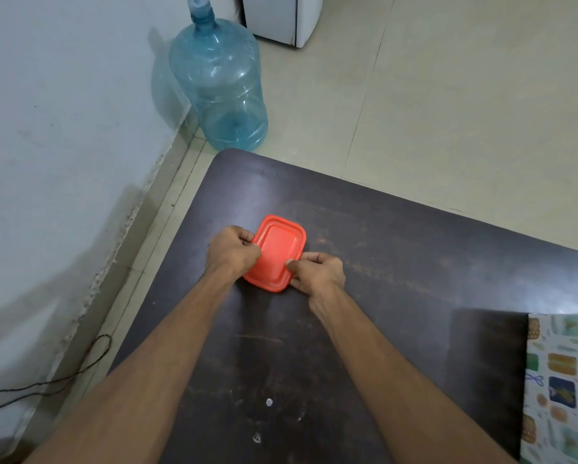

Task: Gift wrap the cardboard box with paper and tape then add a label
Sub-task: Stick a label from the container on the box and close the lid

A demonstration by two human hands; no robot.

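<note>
A small container with an orange-red lid [276,252] sits on the dark wooden table [398,249]. My left hand [232,251] grips its left edge with curled fingers. My right hand [317,272] grips its lower right corner, thumb on the lid. A sheet of patterned wrapping paper [562,386] lies at the table's right edge, partly cut off by the frame. No cardboard box, tape or label is in view.
A large empty blue water jug [219,85] stands on the floor beyond the table's far left corner. A wall runs along the left, with a dark cable [63,376] on the floor beside it. A white cabinet base [277,18] stands at the top.
</note>
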